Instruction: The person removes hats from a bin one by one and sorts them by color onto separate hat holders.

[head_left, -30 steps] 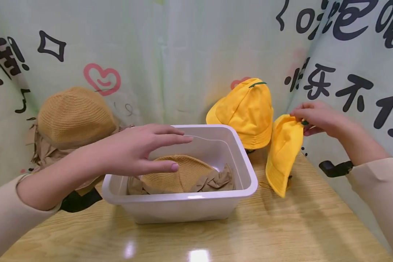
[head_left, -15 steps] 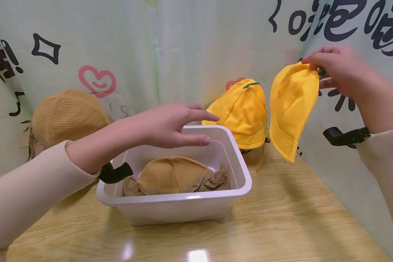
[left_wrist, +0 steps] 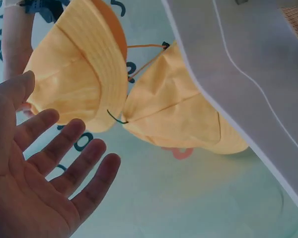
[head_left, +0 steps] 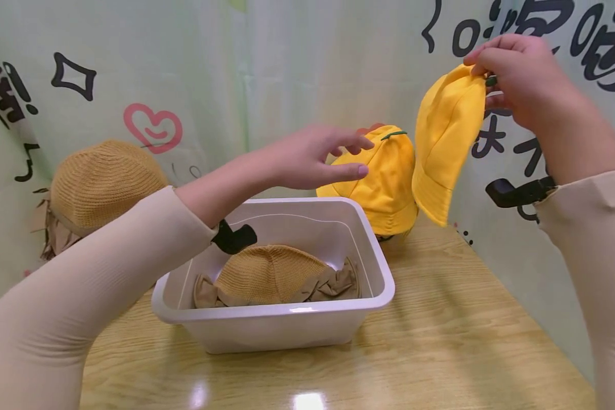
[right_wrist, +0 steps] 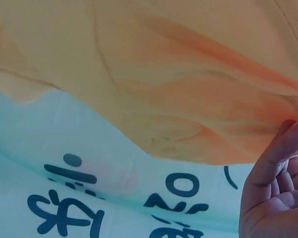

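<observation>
High on the right of the head view, my right hand (head_left: 523, 77) pinches the crown of a yellow bucket hat (head_left: 447, 142), which hangs brim down above the table. In the right wrist view the thumb (right_wrist: 283, 148) presses its cloth. My left hand (head_left: 325, 156) is in the air past the bin's back rim, fingers spread, holding nothing. It overlaps a second yellow hat (head_left: 381, 193) with a green stem, standing behind the bin. The left wrist view has both yellow hats beyond the open palm (left_wrist: 44, 163). Inside the white plastic bin (head_left: 282, 324) lies a tan knit hat (head_left: 271, 273).
Another tan knit hat (head_left: 107, 185) with brown cloth stands at the back left, partly behind my left sleeve. The wooden table (head_left: 441, 341) has its right edge running along a printed curtain (head_left: 287, 68), which hangs close behind everything.
My right hand has lifted the yellow hat off the table, up and slightly left. My left hand has moved from over the bin up and right, toward the yellow hats.
</observation>
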`<move>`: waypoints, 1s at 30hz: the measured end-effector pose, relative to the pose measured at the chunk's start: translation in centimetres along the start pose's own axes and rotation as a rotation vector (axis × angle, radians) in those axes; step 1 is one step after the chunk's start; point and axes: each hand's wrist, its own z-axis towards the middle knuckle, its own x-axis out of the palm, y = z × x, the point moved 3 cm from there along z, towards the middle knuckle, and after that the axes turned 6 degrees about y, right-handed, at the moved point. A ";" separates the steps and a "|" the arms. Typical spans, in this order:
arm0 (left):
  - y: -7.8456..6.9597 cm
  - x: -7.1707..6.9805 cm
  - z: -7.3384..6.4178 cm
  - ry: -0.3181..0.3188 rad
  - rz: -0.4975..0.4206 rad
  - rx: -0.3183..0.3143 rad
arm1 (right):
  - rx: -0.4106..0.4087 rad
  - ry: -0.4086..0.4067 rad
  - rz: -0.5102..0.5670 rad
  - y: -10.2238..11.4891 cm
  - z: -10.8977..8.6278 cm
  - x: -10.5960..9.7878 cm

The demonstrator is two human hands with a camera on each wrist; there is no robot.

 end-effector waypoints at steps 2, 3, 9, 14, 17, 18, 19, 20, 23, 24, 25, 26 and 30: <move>0.4 -0.2 0.9 -0.021 -0.031 -0.006 | 0.000 -0.010 0.006 0.1 0.1 0.2; 0.6 -0.3 1.3 -0.033 -0.047 -0.005 | 0.003 -0.013 0.007 0.2 0.2 0.3; 1.1 -0.5 4.1 -0.083 -0.073 -0.047 | -0.008 -0.018 0.036 0.5 0.7 1.1; 0.7 -0.4 6.5 -0.100 -0.154 -0.092 | -0.062 -0.010 0.067 1.1 0.7 1.7; 0.5 -0.5 7.5 -0.122 -0.198 -0.124 | -0.081 -0.014 0.070 1.4 0.7 2.0; 0.5 -0.5 7.7 -0.132 -0.208 -0.130 | -0.084 -0.016 0.068 1.5 0.7 2.1; 0.4 -0.5 7.9 -0.138 -0.219 -0.133 | -0.087 -0.017 0.068 1.5 0.7 2.2; 0.4 -0.5 8.1 -0.144 -0.233 -0.131 | -0.089 -0.020 0.065 1.5 0.7 2.2; 0.4 -0.5 8.6 -0.160 -0.286 -0.112 | -0.090 -0.024 0.060 1.4 0.8 2.4; 0.4 -0.4 8.7 -0.164 -0.309 -0.107 | -0.092 -0.021 0.054 1.4 0.9 2.5; 0.4 -0.4 8.8 -0.170 -0.338 -0.100 | -0.093 -0.017 0.051 1.3 1.0 2.7; 0.4 -0.4 9.0 -0.177 -0.367 -0.095 | -0.092 -0.014 0.048 1.2 1.1 2.8; 0.3 -0.2 9.6 -0.215 -0.486 -0.080 | -0.101 0.004 0.021 0.9 1.2 3.5</move>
